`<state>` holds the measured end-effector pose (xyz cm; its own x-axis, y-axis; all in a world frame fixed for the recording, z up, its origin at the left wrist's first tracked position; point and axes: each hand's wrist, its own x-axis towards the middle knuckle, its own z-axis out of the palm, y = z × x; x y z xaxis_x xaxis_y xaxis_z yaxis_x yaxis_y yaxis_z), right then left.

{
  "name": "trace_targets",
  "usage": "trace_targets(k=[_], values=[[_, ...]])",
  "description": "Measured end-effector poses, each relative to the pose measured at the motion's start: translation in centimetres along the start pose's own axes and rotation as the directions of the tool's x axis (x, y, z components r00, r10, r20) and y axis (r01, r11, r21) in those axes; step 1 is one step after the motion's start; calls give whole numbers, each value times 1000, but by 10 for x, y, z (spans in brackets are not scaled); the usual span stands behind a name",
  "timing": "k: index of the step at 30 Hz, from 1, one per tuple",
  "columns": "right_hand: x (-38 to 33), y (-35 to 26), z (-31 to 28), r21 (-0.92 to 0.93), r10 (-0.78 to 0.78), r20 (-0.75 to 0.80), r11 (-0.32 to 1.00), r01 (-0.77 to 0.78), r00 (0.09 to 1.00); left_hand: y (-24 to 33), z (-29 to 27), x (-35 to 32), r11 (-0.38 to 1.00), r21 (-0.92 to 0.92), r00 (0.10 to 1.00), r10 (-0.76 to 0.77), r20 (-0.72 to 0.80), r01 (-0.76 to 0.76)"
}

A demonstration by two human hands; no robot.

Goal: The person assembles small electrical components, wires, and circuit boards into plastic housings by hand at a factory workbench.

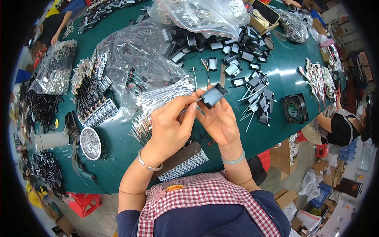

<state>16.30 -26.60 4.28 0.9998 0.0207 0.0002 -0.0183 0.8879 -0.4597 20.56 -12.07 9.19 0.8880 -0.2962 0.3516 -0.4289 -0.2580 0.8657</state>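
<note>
My right hand (222, 124) holds a small black rectangular plastic case (213, 96), its open, grey-looking inside turned up. At the case's left end, my left hand (171, 120) has thumb and index finger pinched together. What lies in that pinch is too small to make out. Beneath and beyond the left hand lies a bundle of white sticks or cables (166, 94). Just past the case, a few thin coloured wires (205, 65) lie beside another small case (212, 63). Below my wrists rests a panel of small circuit boards (184, 166) next to a dark brown bar (177, 158).
Many black cases (247, 56) are heaped at the back, below a clear plastic bag (201, 14). Cases with white leads (258, 96) lie at right, near a black fan (295, 108). At left stand a metal bowl (90, 143) and wired boards (98, 113). A co-worker (335, 126) sits at right.
</note>
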Motion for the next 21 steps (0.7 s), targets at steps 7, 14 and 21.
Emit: trace_targets(k=[7,14,21], values=[[1,-5,5,-336,-170,32,926,171,985,3,-8,2,998,64,997,-30,71,26],[-3,-15,-6,-539,-132,108,825,170,985,0,-18,4,829,-279,861,-396,318,484],[-2,-16,2,-521,-151,58,839,159,987,-9,-15,4,486,-523,714,-478,511,700]])
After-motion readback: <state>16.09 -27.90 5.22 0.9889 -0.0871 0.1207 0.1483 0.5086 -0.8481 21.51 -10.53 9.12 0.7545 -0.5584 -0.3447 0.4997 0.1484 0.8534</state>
